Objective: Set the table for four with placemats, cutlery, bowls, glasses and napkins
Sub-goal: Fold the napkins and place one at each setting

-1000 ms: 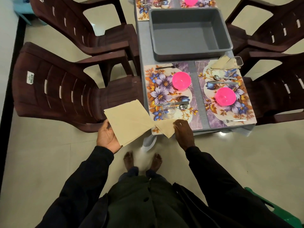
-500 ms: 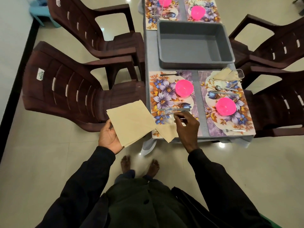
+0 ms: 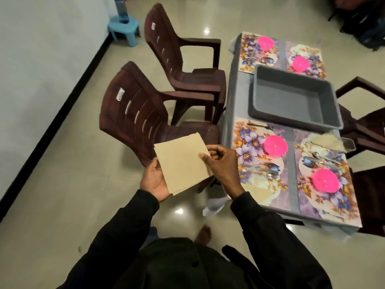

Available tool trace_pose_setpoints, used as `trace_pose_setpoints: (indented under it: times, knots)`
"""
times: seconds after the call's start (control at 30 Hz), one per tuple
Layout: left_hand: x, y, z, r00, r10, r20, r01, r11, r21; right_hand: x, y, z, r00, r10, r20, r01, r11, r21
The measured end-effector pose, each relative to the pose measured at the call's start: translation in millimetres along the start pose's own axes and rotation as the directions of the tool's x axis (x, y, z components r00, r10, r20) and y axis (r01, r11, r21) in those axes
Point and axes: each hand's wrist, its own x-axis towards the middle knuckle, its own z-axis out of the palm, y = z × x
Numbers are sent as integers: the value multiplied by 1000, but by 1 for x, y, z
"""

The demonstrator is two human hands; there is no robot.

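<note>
Holding a stack of napkins (image 3: 181, 163) in mid-air, just left of the table (image 3: 231, 113) and above the seat edge of the near chair (image 3: 135, 117). Supporting the stack's lower corner with the left hand (image 3: 155, 180), palm up, fingers tucked under the paper, thumb along its edge. Pinching the stack's right edge with the right hand (image 3: 224, 165), thumb on top, fingers curled behind the sheets.

Noting on the near-left placemat (image 3: 250, 142): a pink bowl (image 3: 275, 146) at the middle, a fork (image 3: 260, 125) along the far edge, a spoon (image 3: 270, 175) toward the near side, and what looks like a folded napkin (image 3: 257, 192) at the near corner.

Noting on the near-right placemat (image 3: 300, 142): a second pink bowl (image 3: 325, 180), blurred cutlery beyond it, another napkin (image 3: 325, 140) at the far end and a clear glass (image 3: 348, 142) just beside that napkin.

Logging a gray bin (image 3: 256, 90) at mid-table, touching the far edges of both near mats. Logging two more floral mats past the bin, with a far-left bowl (image 3: 265, 43) and a far-right bowl (image 3: 300, 63).

Recording a second chair (image 3: 170, 49) beyond the first, and by the wall a blue stool (image 3: 124, 28) carrying a bottle (image 3: 120, 9).
</note>
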Motion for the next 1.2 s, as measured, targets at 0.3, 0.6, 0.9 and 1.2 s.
trace_pose_setpoints:
  times: [0.3, 0.6, 0.9, 1.2]
  knots:
    - [-29, 132, -99, 998, 39, 56, -32, 991, -133, 17, -60, 164, 985, -154, 76, 168, 956, -239]
    - [-62, 246, -171, 992, 125, 3, -121, 964, -236, 40, -119, 305, 937, -311, 157, 347, 876, -335]
    - [-54, 348, -205, 973, 204, -109, -222, 955, -198, 99, -164, 411, 912, -314, 263, 382, 883, -274]
    - [5, 473, -218, 952, 266, -154, -283, 954, -103, 203, -194, 501, 899, -228, 375, 310, 935, -175]
